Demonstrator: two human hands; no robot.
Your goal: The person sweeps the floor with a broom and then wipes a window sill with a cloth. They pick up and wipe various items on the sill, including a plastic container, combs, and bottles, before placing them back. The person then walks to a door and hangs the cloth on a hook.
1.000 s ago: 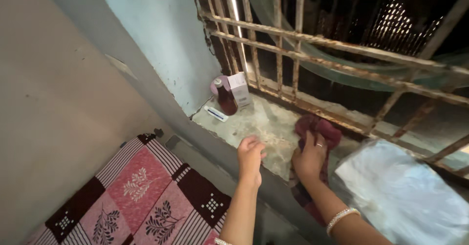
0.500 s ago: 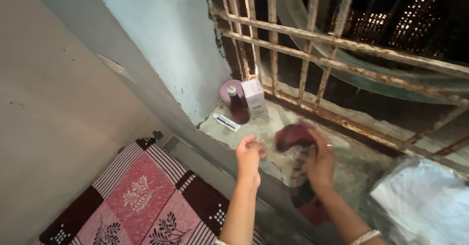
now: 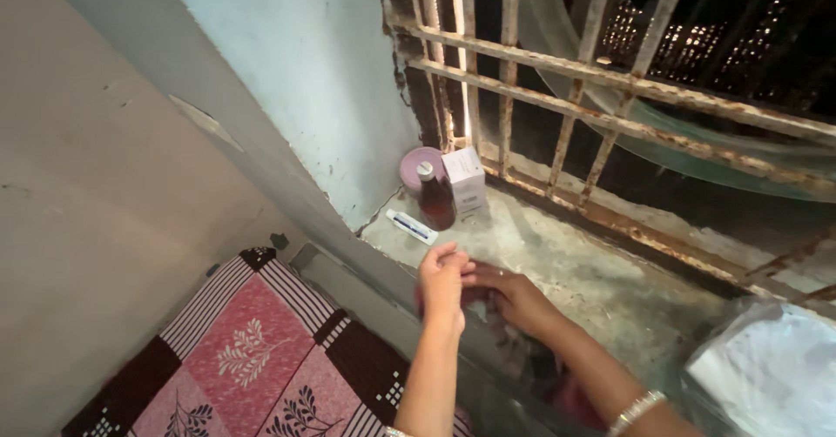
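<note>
Where my two hands meet at the front edge of the window sill (image 3: 557,272), a dark maroon cloth (image 3: 488,302) is bunched between them, most of it hidden by fingers and blurred; more of it trails down below the sill edge under my right forearm, toward a reddish patch (image 3: 570,398) low in the view. My left hand (image 3: 442,282) is curled, fingers bent inward against the cloth, and my right hand (image 3: 514,296) lies right against it, knuckles up, fingers closed around the bundle. Both hands are pressed together on the cloth; I cannot tell exactly how much of it each one grips. A pale beaded bracelet (image 3: 636,409) sits on my right wrist.

Just beyond my left hand, on the concrete sill, lies a small white tube (image 3: 412,226) on its side. Behind it, in the corner, a brown bottle (image 3: 434,198) with a pale cap stands upright, touching or nearly touching a white box (image 3: 466,178) and a pink round container (image 3: 418,165). Beyond my right hand runs a rusty window grille (image 3: 601,80). Far to the right of my hands sits a white plastic bag (image 3: 766,376). Below my left arm spreads a pink and maroon patterned blanket (image 3: 261,359), beside a pale blue wall (image 3: 296,63).
</note>
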